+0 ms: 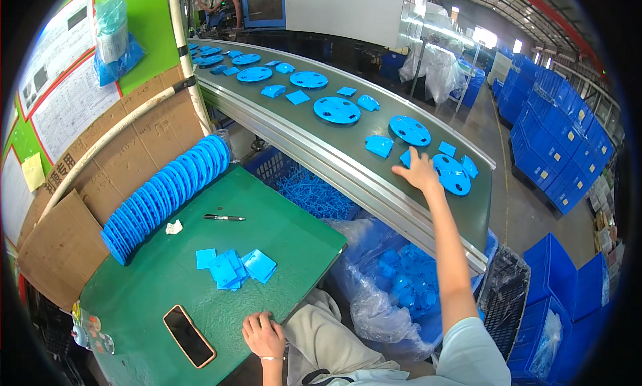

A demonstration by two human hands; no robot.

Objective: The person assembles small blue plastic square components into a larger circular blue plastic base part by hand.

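Note:
My right hand (420, 173) reaches out over the conveyor belt (361, 135), thumb and fingers apart around a small blue square plate (405, 159) that lies on the belt. Just beyond the fingers lie a round blue disc with holes (409, 130) and a curved blue piece (379, 145). Another round disc (452, 175) sits right beside the wrist. My left hand (263, 334) rests on the near edge of the green table (294, 252), fingers loosely bent and holding nothing. Ahead of it is a loose pile of blue square plates (231, 270).
A long row of stacked blue discs (167, 195) leans along cardboard at the left. A phone (190, 336) and a black marker (225, 217) lie on the table. Below the belt stand a lined bin of blue pieces (408, 279) and a crate of thin blue scraps (307, 189).

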